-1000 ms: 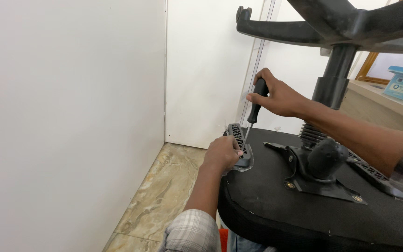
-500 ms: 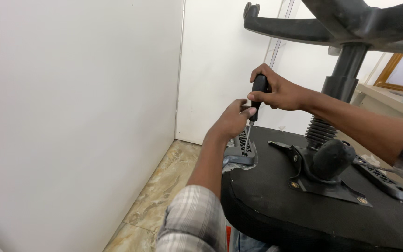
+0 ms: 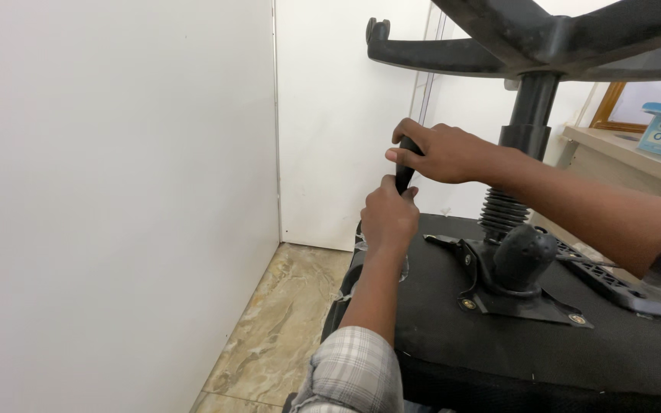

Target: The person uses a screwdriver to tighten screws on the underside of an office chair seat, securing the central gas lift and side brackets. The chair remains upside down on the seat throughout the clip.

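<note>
The upturned chair seat (image 3: 545,344) is lying close to the white wall (image 3: 116,191), leaving only a narrow strip of marble floor (image 3: 277,321) to the left of both hands. The chair base (image 3: 545,46) is looming just above them. The right hand (image 3: 441,153) is wrapping its grip fully around the black screwdriver (image 3: 404,172) handle. The left hand (image 3: 389,218), just beneath, is closing its grip round the lower handle, hiding the shaft at the seat's far edge.
</note>
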